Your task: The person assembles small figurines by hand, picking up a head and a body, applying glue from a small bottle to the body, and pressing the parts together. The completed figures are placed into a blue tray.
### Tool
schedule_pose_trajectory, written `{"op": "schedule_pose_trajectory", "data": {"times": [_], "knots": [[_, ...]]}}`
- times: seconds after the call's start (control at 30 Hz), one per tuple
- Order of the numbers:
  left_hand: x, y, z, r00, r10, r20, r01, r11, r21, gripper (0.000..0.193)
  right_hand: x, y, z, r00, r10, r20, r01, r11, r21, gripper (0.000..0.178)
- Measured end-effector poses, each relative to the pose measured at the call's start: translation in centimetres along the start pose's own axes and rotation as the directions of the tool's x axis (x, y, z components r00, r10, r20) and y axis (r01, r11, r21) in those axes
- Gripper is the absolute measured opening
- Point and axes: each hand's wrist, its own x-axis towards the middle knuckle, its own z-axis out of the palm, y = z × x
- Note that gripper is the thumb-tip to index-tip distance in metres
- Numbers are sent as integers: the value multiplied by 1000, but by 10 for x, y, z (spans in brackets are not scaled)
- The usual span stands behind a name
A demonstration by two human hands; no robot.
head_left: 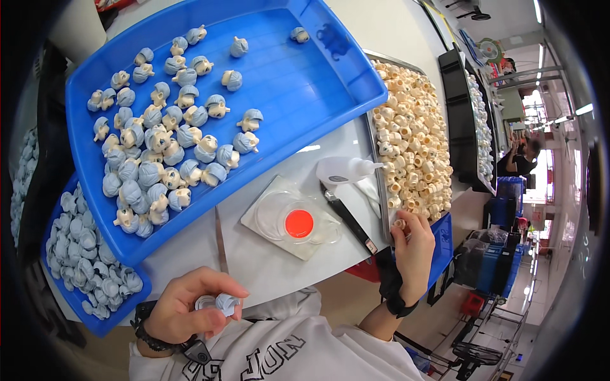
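Note:
My left hand [194,306] is closed around a pale blue doll hair piece [226,304], which shows between thumb and fingers. Beside it in the same grip is a whitish round item that I cannot make out clearly. At the near end of a metal tray [383,209], my right hand [414,244] pinches a small cream doll head [399,223]. That tray is heaped with cream doll heads [413,136]. Left of my left hand, a smaller blue tray [143,293] holds many loose pale blue hair pieces [86,247].
A large blue tray [318,108] carries doll heads with blue hair [184,134]. Between the trays lie a white squeeze bottle [340,170], a black-handled tool [349,219] and a clear dish with an orange-red disc [299,223]. A black tray [464,120] stands far right; another person [524,159] is beyond.

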Motion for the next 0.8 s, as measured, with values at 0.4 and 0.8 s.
{"op": "schedule_pose_trajectory", "data": {"times": [0.4, 0.8], "knots": [[3, 13, 9, 987, -148, 60, 135, 974, 183, 36, -31, -143, -8, 686, -708, -170, 463, 244, 852, 15], [6, 8, 6, 995, 25, 93, -42, 981, 189, 30, -16, -124, -10, 845, -451, -289, 468, 360, 807, 38]]}}
